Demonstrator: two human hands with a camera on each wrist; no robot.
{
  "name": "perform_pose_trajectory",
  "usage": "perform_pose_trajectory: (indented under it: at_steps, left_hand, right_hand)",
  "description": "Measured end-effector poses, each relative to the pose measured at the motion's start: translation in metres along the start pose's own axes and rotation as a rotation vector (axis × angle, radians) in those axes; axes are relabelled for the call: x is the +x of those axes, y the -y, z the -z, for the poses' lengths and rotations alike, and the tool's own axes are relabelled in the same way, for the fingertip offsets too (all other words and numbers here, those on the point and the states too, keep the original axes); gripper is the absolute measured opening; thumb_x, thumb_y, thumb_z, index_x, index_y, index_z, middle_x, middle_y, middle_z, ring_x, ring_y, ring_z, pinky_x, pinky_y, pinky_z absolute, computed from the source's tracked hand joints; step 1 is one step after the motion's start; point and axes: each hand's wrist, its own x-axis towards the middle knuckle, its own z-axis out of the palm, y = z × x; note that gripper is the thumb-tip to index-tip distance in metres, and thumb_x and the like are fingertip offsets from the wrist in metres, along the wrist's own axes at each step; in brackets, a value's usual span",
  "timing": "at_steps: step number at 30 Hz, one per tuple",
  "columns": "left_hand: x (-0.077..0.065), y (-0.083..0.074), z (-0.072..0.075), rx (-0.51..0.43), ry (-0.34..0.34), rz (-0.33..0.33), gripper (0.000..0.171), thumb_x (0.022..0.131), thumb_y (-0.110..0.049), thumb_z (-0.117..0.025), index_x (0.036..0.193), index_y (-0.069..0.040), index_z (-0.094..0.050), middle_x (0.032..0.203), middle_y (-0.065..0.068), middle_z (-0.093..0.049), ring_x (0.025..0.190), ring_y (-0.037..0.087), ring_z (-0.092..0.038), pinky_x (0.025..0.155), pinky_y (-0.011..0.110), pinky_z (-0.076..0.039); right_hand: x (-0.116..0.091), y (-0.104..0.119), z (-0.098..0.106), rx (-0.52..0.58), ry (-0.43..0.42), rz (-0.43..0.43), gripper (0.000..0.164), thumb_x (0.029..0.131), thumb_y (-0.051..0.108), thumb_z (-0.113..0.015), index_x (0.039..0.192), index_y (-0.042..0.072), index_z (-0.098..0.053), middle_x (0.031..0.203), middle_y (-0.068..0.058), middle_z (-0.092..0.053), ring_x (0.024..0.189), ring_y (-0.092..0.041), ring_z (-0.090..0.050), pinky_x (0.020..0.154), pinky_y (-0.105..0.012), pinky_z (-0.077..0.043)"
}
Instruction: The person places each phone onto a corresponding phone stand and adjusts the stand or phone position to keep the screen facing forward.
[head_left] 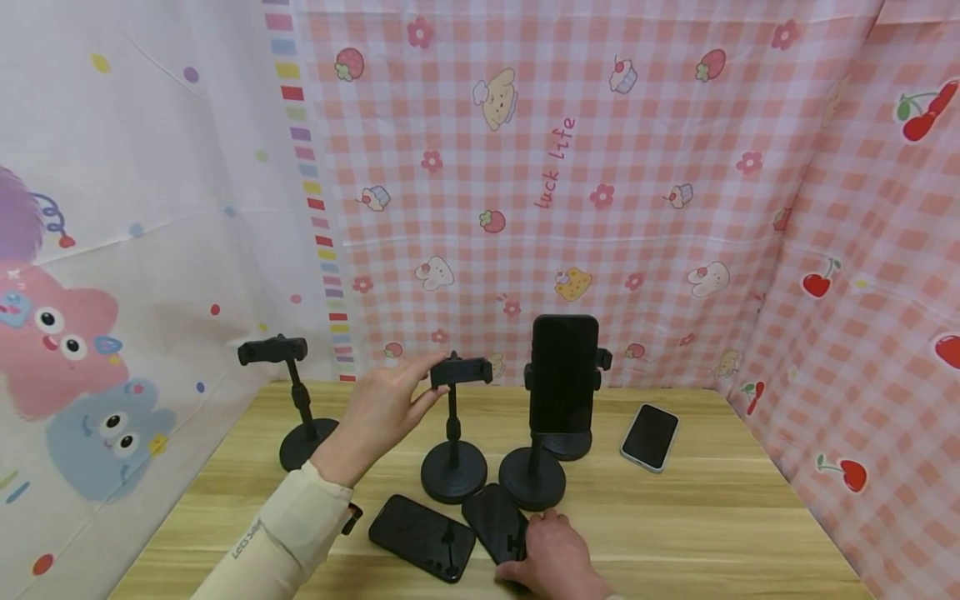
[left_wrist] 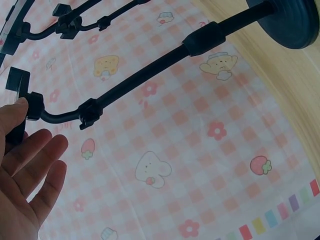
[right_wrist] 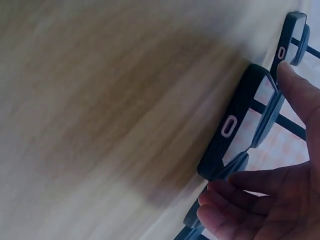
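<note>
Pink-checked curtain [head_left: 465, 108] behind wooden counter [head_left: 675, 533]. Left hand [head_left: 382, 408], fingers pinching clamp [head_left: 468, 371] of second-from-left stand [head_left: 453, 472]. Phone [head_left: 491, 518] just in front of stand, slightly right; right hand [head_left: 558, 554], fingers gripping its edges. I'd steady clamp, keep phone level.

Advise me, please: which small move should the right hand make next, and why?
Probably, the right hand should secure the rectangular, glossy black phone and raise it slightly toward the matte black, round-based phone stand: its thumb and fingers span the phone's near end, while the left hand pinches that stand's black clamp, which holds no phone.
</note>
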Motion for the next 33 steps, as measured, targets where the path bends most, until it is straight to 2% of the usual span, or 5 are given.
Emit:
perform_pose_trajectory:
  at_steps: [5,9,16,21,33]
  left_hand:
    - [0.0000,0.0005,0.0002,0.002,0.003,0.002,0.044,0.089,-0.024,-0.076,0.129,-0.008,-0.064,0.100,0.009,-0.073,0.049,0.011,-0.054,0.050,0.029,-0.048]
    - [0.0002,0.0006,-0.0001,0.008,0.003,0.002,0.044,0.089,-0.024,-0.076,0.128,-0.008,-0.065,0.101,0.009,-0.074,0.050,0.012,-0.055,0.050,0.029,-0.047]
    - [0.0003,-0.0002,-0.0010,0.011,-0.004,-0.002,0.042,0.089,-0.024,-0.077,0.127,-0.008,-0.066,0.092,0.008,-0.074,0.049,0.011,-0.054,0.048,0.027,-0.045]
    - [0.0009,-0.0003,-0.0004,0.016,-0.001,-0.007,0.043,0.089,-0.025,-0.076,0.127,-0.008,-0.065,0.092,0.007,-0.074,0.048,0.010,-0.053,0.049,0.027,-0.045]
    - [-0.0002,0.0014,-0.0010,0.012,-0.004,-0.013,0.042,0.090,-0.025,-0.075,0.127,-0.008,-0.065,0.095,0.007,-0.074,0.049,0.011,-0.054,0.049,0.028,-0.046]
  right_hand:
    - [0.0022,0.0019,-0.0044,0.020,-0.010,-0.013,0.082,0.065,0.057,-0.087,0.100,-0.013,-0.060,0.093,-0.021,-0.052,0.083,-0.031,-0.050,0.076,-0.047,-0.052]
    - [0.0038,0.0028,-0.0068,0.064,0.017,-0.038,0.082,0.064,0.054,-0.088,0.101,-0.014,-0.059,0.096,-0.022,-0.050,0.085,-0.032,-0.049,0.076,-0.049,-0.051]
    - [0.0066,0.0058,-0.0088,0.083,0.053,-0.071,0.080,0.064,0.050,-0.090,0.101,-0.014,-0.058,0.096,-0.022,-0.049,0.085,-0.033,-0.048,0.077,-0.049,-0.051]
    - [0.0076,0.0066,-0.0099,0.110,0.058,-0.079,0.078,0.065,0.046,-0.090,0.102,-0.014,-0.058,0.096,-0.022,-0.049,0.087,-0.034,-0.048,0.078,-0.050,-0.050]
    - [0.0048,0.0101,-0.0070,0.164,0.067,-0.113,0.064,0.066,0.037,-0.090,0.092,-0.013,-0.060,0.089,-0.019,-0.046,0.084,-0.034,-0.045,0.077,-0.050,-0.048]
